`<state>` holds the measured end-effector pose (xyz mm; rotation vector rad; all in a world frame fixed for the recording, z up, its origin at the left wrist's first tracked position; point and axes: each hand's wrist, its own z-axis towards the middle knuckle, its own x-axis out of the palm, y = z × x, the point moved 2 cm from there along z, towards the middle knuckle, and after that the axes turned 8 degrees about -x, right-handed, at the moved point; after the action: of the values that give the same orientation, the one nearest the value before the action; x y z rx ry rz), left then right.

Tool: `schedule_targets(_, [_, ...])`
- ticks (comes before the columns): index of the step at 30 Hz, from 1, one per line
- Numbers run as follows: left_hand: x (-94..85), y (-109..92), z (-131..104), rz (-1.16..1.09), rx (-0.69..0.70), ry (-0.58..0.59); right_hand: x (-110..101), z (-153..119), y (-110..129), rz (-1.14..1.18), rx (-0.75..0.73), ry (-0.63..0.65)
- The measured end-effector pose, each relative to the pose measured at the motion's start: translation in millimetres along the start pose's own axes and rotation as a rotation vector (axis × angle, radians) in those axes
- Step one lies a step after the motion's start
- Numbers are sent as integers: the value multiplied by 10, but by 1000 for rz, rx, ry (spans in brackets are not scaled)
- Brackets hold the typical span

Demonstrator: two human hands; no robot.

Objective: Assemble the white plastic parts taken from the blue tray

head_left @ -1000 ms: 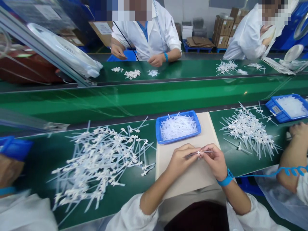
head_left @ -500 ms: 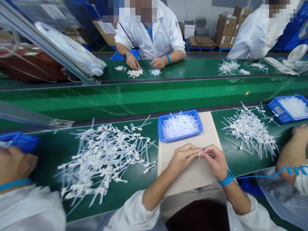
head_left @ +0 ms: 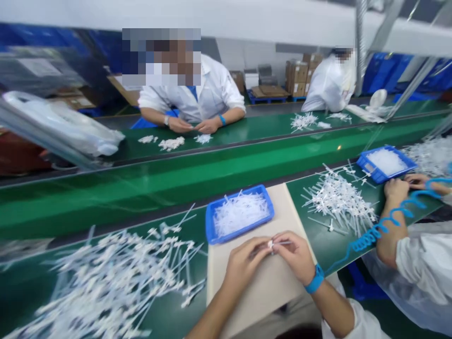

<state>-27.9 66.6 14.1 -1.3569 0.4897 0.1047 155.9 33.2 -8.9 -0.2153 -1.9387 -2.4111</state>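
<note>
Over a beige board [head_left: 261, 287], my left hand [head_left: 245, 261] pinches a small white connector [head_left: 270, 245] between thumb and fingertips. My right hand [head_left: 294, 254], with a blue wrist strap, meets it from the other side and grips a thin clear tube [head_left: 285, 242] at the connector. The fingertips of both hands nearly touch and hide part of the piece. Just beyond them, a blue tray [head_left: 211, 235] of short clear tubes rests on the board's far part.
Large pile of tubes with white connectors [head_left: 116, 278] at left; smaller pile [head_left: 341, 200] at right. A second blue tray [head_left: 379, 179] and a co-worker's hands [head_left: 397, 188] are at far right. A coiled blue cord [head_left: 384, 223] hangs at right. Another person works across the green barrier [head_left: 212, 165].
The view has swung right and up, so the scene sits lower and further left. My hands still hold the piece. The person opposite has brought both hands together.
</note>
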Motion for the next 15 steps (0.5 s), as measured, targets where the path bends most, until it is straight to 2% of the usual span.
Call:
schedule_targets(7, [-57, 43, 49, 1, 142, 18, 55, 6, -195, -10, -19, -66])
schedule_targets(12, [-65, 51, 88, -10, 147, 14, 74, 25, -229, -12, -25, -83])
schedule_targets(15, [-48, 34, 120, -11, 134, 4, 88, 57, -256, 15, 35, -98])
